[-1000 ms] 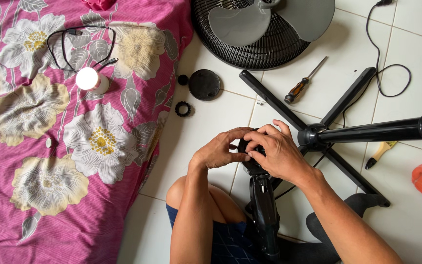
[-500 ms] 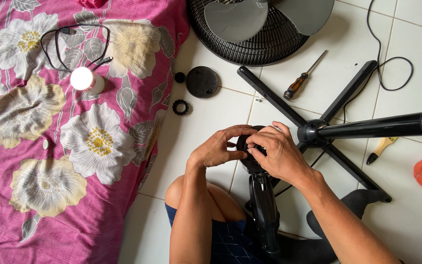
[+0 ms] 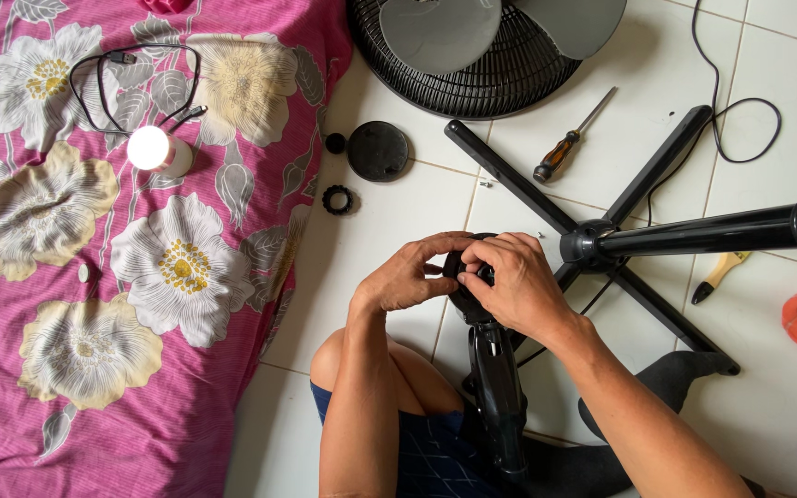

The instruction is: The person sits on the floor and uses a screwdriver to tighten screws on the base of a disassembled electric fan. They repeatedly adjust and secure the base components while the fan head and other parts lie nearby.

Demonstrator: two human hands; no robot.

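Over the white tiled floor (image 3: 389,240), above the person's bare knee, both hands are closing on one black fan motor housing (image 3: 461,288). The left hand (image 3: 405,277) is curling around its left side, fingers bent and thumb pressed against it; the right hand (image 3: 515,284) is wrapping over the top and right, fingertips touching the round end. Both grips are tight on the housing, which is sitting atop a black neck (image 3: 497,392) running down between the legs.

No packages, labels or signs are showing anywhere. Counting now: one black cross-shaped stand base (image 3: 592,242) is lying just right of the hands, with one black pole (image 3: 721,231) stretching off to the right edge. One screwdriver (image 3: 572,138) with a dark and orange handle is lying above it. One black fan grille (image 3: 481,69) is resting at the top, with two grey blades (image 3: 440,32) over it. One round black cap (image 3: 378,150), one small black knob (image 3: 335,143) and one toothed black ring (image 3: 338,199) are lying near the pink flowered cloth (image 3: 94,277). On the cloth, one glowing white lamp (image 3: 151,148) is shining beside one looped black cable (image 3: 122,88). One small brush (image 3: 719,277) is lying at the right.
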